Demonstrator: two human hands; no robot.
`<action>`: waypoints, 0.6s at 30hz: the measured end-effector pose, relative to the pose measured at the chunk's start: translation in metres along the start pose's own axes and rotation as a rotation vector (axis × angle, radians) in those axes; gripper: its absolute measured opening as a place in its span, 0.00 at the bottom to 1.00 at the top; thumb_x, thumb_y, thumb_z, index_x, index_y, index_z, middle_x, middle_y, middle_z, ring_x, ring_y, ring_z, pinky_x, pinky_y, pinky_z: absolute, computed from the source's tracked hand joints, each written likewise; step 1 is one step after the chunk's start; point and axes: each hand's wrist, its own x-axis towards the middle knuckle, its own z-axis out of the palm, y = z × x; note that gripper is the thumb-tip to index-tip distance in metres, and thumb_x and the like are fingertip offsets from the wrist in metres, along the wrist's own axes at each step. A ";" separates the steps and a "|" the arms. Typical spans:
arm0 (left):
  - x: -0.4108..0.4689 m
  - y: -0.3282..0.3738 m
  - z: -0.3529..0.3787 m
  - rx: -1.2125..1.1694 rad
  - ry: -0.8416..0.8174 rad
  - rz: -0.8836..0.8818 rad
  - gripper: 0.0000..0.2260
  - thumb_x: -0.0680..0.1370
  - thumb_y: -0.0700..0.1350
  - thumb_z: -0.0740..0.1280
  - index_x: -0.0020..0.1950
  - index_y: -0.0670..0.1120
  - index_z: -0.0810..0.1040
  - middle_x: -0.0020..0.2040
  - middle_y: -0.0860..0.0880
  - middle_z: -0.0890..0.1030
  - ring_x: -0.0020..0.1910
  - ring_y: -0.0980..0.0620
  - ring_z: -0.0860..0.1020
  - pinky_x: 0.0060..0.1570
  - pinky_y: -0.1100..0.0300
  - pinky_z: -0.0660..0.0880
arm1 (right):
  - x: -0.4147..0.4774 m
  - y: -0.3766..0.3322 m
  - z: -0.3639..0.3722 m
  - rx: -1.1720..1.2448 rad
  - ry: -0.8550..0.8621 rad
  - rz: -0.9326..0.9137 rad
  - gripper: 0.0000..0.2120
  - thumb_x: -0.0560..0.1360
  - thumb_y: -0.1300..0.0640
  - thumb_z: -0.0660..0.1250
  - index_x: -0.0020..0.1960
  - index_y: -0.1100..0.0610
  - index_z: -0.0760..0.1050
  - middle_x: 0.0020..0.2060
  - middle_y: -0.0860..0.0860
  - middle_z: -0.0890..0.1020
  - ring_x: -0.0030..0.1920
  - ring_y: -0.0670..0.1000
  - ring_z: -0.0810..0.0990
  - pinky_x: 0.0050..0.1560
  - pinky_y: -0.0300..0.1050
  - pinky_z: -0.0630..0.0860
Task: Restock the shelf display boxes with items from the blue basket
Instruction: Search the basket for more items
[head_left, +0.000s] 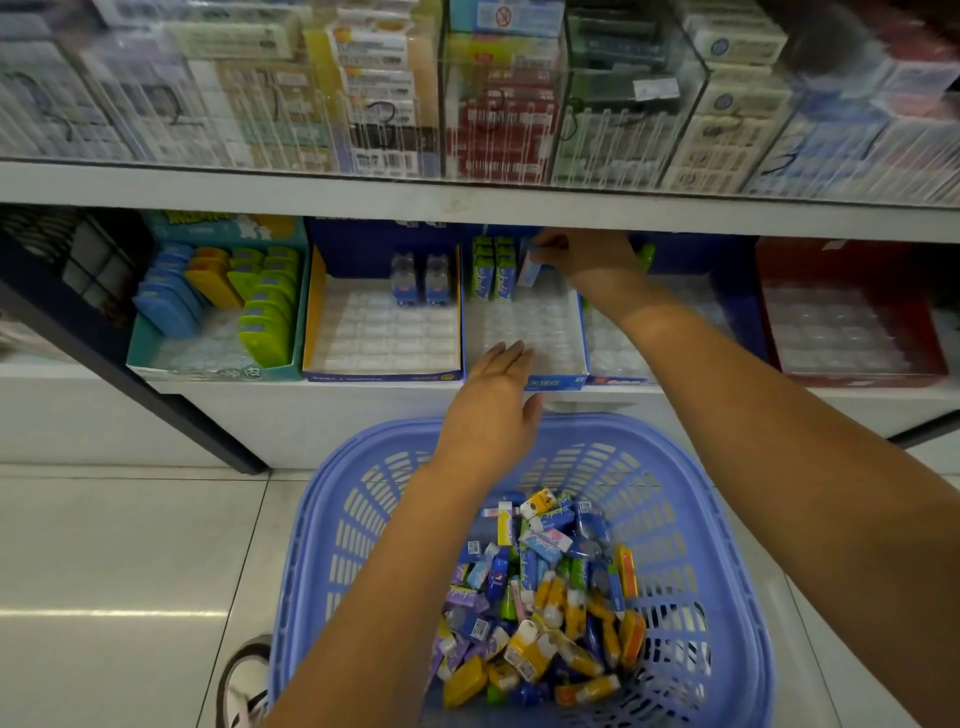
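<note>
On the mid-frame shelf (363, 396), my right hand (584, 255) pinches a pack (531, 269) into the display box (583, 332); my flat, empty left hand (493, 397) should fetch another next.

Shop: stocked shelves (467, 202) (display boxes (382, 375), basket (322, 519))

The person's arms were bare along all that showed of them, the left forearm (374, 587) looking slim and the right forearm (769, 415) broader, close to the lens. The left grip (493, 387) and the right grip (584, 254) were bare as well. At the bottom edge showed one shoe (243, 686), pale on top with a dark band round its rim.
</note>
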 end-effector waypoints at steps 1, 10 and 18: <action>0.000 0.000 0.001 0.002 0.000 0.002 0.25 0.82 0.46 0.59 0.77 0.44 0.58 0.77 0.48 0.59 0.77 0.50 0.52 0.72 0.63 0.50 | -0.001 -0.001 0.002 -0.026 -0.006 -0.015 0.13 0.77 0.54 0.65 0.60 0.57 0.78 0.59 0.55 0.80 0.59 0.53 0.76 0.53 0.34 0.64; -0.010 0.007 -0.004 -0.136 0.151 0.054 0.19 0.82 0.45 0.60 0.72 0.42 0.68 0.72 0.46 0.68 0.73 0.50 0.64 0.69 0.61 0.62 | -0.029 -0.025 -0.006 -0.272 -0.016 -0.104 0.16 0.80 0.59 0.59 0.65 0.60 0.73 0.62 0.60 0.76 0.62 0.58 0.74 0.63 0.46 0.69; -0.067 -0.040 0.083 -0.008 -0.319 -0.177 0.09 0.81 0.43 0.58 0.52 0.42 0.76 0.44 0.41 0.80 0.46 0.41 0.79 0.42 0.50 0.74 | -0.171 0.022 0.044 -0.028 -0.376 0.180 0.13 0.73 0.52 0.71 0.39 0.64 0.79 0.29 0.50 0.77 0.30 0.49 0.75 0.36 0.39 0.72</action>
